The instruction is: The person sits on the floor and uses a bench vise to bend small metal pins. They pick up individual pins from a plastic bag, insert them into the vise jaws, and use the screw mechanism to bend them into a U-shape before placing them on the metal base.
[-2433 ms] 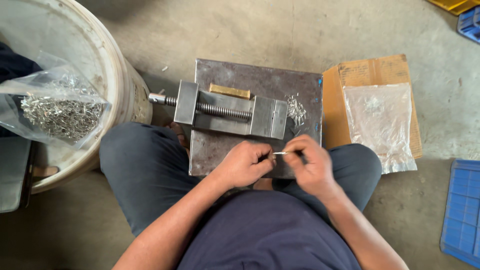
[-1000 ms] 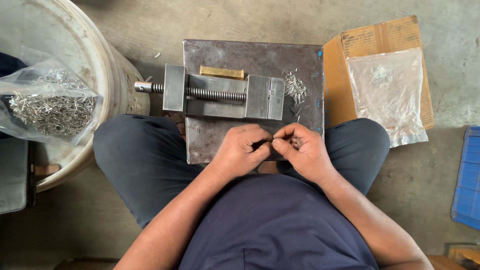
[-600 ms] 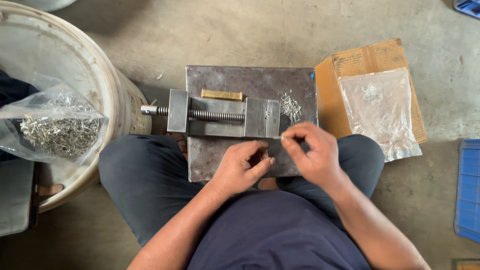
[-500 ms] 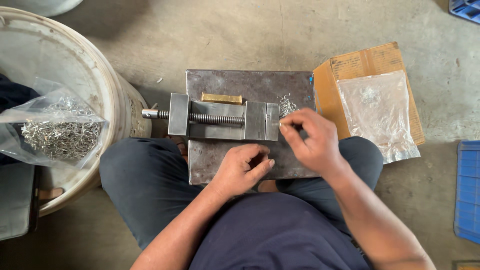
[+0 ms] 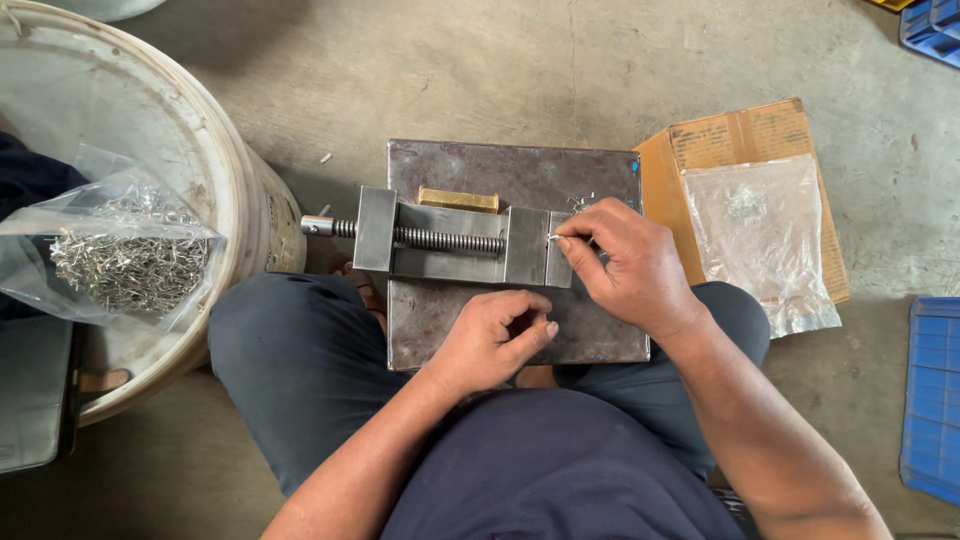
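Head view: right hand [image 5: 625,265] has left the left hand [image 5: 492,340] and now pinches a small metal pin [image 5: 551,237] at the vise [image 5: 455,247]; left fingers curl loosely, empty, on the steel plate [image 5: 500,170].

Bare plate [image 5: 520,170] strip open behind vise [image 5: 450,245]; brass block [image 5: 458,199] partly blocking it; bucket [image 5: 235,190] crowding left, cardboard box [image 5: 730,140] hemming right
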